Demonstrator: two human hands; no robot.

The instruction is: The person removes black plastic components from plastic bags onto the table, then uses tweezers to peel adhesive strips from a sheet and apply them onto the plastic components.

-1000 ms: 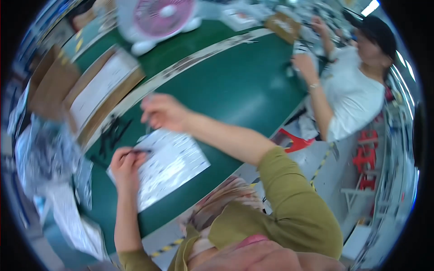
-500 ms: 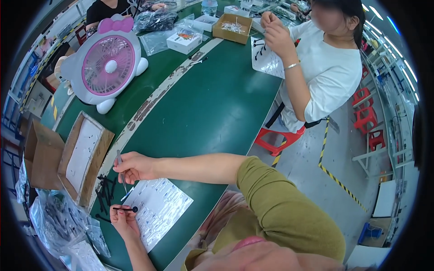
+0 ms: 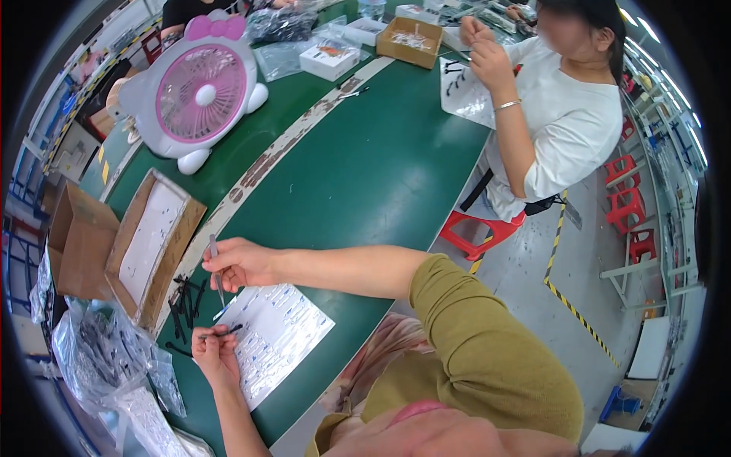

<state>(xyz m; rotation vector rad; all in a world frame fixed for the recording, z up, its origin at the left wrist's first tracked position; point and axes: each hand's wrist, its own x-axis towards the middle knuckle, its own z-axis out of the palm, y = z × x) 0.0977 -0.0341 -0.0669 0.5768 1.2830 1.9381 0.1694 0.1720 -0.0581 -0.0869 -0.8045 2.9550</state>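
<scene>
My right hand [image 3: 242,263] is closed round metal tweezers [image 3: 214,248], whose tips point down at the top left edge of a white sheet [image 3: 297,335]. Rows of small bluish and silvery pieces cover that sheet. Below the tips, my left hand [image 3: 216,356] pinches a slim black stick-like part [image 3: 231,331] over the sheet's left edge. The part's exact kind is too small to make out. Beside my left hand lies a loose pile of similar black parts [image 3: 183,308] on the green table [image 3: 358,175].
Left of the pile stand a shallow wooden tray [image 3: 156,228], a cardboard box [image 3: 84,244] and clear plastic bags [image 3: 114,358]. A pink and white fan [image 3: 204,95] is farther back. At the right, a co-worker in white [image 3: 567,114] sits on a red stool [image 3: 480,232].
The whole view has shifted slightly. The black part in my left hand has turned, and its round end no longer shows plainly. My right hand keeps the tweezers near the sheet's edge.
</scene>
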